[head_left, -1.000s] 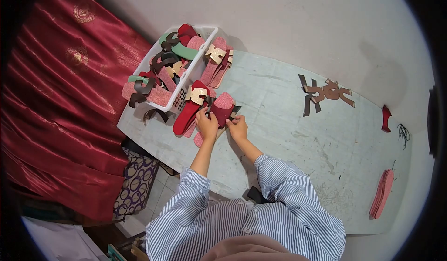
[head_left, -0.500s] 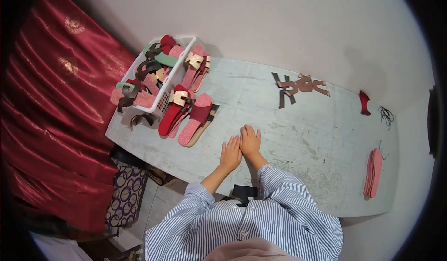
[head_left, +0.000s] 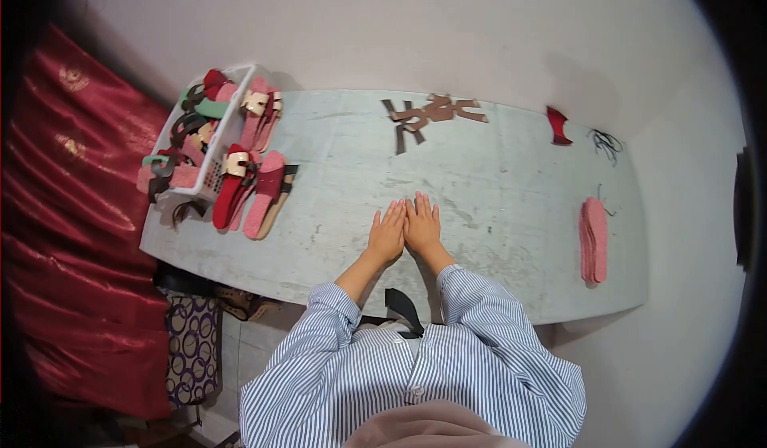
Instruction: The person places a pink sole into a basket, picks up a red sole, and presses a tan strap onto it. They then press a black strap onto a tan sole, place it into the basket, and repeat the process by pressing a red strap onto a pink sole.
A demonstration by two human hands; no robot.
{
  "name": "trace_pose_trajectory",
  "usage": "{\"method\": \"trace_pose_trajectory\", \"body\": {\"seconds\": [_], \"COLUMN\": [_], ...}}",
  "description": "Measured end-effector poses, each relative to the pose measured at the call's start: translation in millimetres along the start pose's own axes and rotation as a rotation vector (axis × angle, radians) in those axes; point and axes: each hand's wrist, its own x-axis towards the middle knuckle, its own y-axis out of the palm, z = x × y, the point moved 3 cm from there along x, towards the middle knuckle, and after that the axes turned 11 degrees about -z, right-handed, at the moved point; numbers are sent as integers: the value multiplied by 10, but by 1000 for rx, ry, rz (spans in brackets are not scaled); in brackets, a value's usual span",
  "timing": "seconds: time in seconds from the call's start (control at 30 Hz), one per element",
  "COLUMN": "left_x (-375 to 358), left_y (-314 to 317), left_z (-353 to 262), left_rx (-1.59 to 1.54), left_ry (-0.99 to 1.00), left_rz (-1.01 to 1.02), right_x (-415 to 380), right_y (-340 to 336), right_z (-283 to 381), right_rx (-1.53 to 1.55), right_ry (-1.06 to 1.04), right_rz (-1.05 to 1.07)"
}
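My left hand (head_left: 387, 234) lies flat on the pale, scuffed table (head_left: 343, 144), fingers stretched forward. Beside it, my right hand (head_left: 422, 223) also rests flat, palm down; the two hands touch along their inner edges. Neither holds anything. To the left of them are sandals: a pair with a pink sole and dark red strap (head_left: 265, 196), and a red sandal with a cream strap (head_left: 233, 184). Beyond the hands, toward the wall, lie brown and dark strap pieces (head_left: 435, 114). A stack of pink sole pieces (head_left: 594, 240) is off to the right.
A white plastic basket (head_left: 214, 160) full of sandals and straps stands at the table's left end, with more sandals (head_left: 260, 116) beside it. A red strap piece (head_left: 558, 126) and black cord (head_left: 606, 146) lie far right. A red curtain (head_left: 88, 232) hangs left.
The view has turned, so the table's things appear farther left. My hands have shifted to lie more evenly side by side; both remain flat on the table.
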Motion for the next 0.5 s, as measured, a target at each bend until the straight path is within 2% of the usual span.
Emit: {"method": "trace_pose_trajectory", "body": {"seconds": [0.5], "left_x": [528], "left_y": [1045], "left_z": [-2014], "left_rx": [-117], "left_ry": [402], "left_rz": [170], "right_x": [-785], "right_y": [-1154], "right_z": [-1926], "right_rx": [-218], "right_ry": [353], "right_rz": [-122]}}
